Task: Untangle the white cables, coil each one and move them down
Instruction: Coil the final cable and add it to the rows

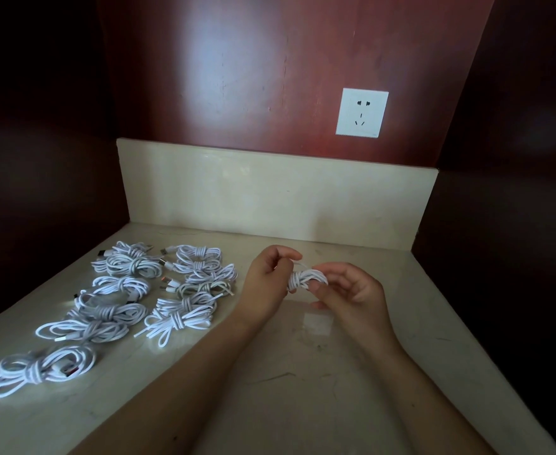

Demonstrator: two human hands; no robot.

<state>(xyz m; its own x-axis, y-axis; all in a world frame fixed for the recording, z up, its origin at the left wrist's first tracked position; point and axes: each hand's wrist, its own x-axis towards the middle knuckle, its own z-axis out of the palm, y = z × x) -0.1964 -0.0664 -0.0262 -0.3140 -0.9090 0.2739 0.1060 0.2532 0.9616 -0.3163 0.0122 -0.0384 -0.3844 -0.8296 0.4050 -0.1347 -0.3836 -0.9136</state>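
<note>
A dark red-brown wall panel [270, 77] backs the alcove. Below it a pale stone table [302, 389] spreads toward the viewer, with a cream upstand [270, 192] along its far edge. On the left half of the table the finished white cables [184, 318] lie in two rough rows of wrapped bundles, some touching their neighbours, running from the far left down to the near left edge. Both forearms reach in from the bottom and meet over the middle of the table, above its surface and well apart from those rows. The right hand [352, 290] pinches a small coiled cable [306, 278] between thumb and curled fingers. The left hand [266, 270], fingers curled, pinches what looks like the cable's loose tail [299, 264] just above the coil. A white wall socket [361, 112] sits higher up on the panel, unused. By the look of it, the step in hand is the last wrap around the coil's waist. To do it well, the right hand should keep the loops flat and squeezed together so none springs out, while the left hand draws the tail snug round the middle, each turn lying beside the one before it. The end is best tucked under a turn so the bundle holds once released. It can then go down near the others without snagging them.
</note>
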